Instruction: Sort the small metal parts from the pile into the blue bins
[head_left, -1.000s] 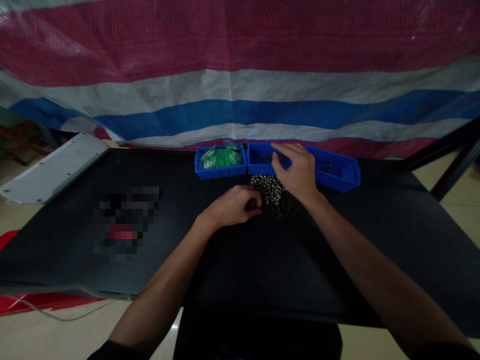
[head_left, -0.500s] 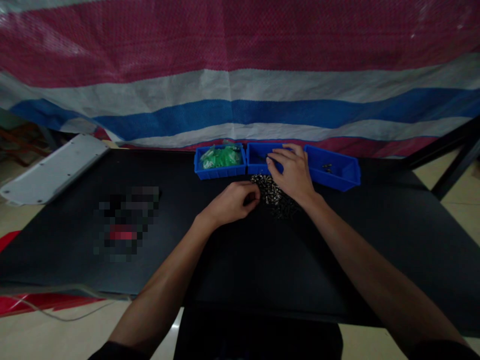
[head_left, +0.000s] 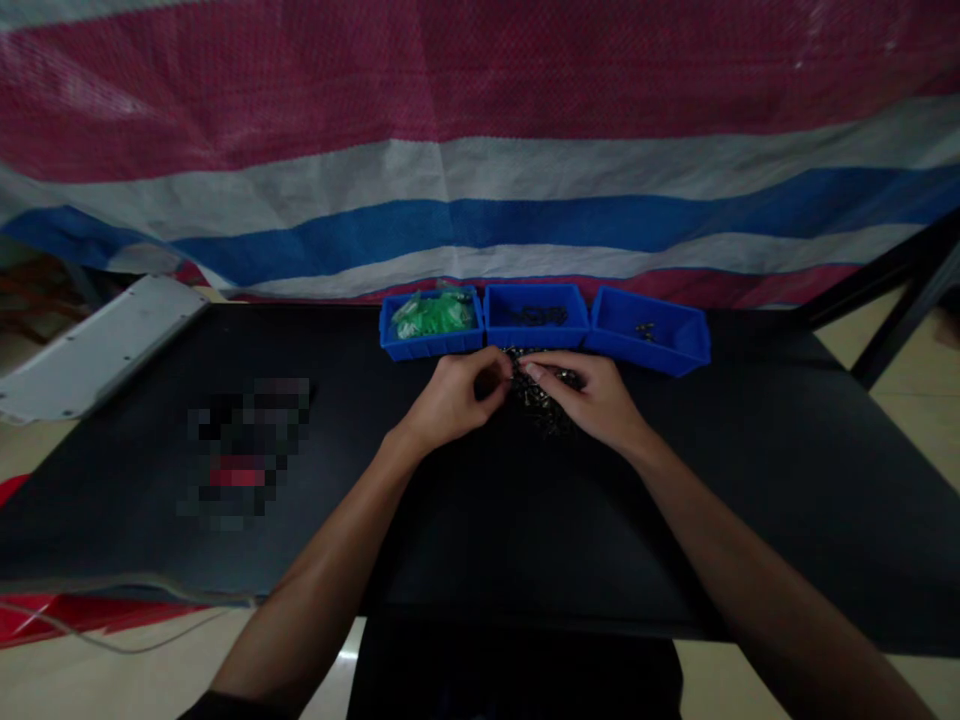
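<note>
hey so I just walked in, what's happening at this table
A person's left hand and right hand meet fingertip to fingertip over a pile of small metal parts; whether they grip one is unclear. Behind stand three blue bins: green packets left, dark pieces middle, a few small parts right.

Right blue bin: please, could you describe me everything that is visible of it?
The right blue bin is an open-topped, long box, apparently of plastic, with raised walls. It stands upright on the black table, turned at a slant, its right end nearer the person. A few small brass-coloured parts lie inside. Its left end is close beside the middle bin; whether they touch is unclear. The right hand is just in front of its left end, not inside it.
</note>
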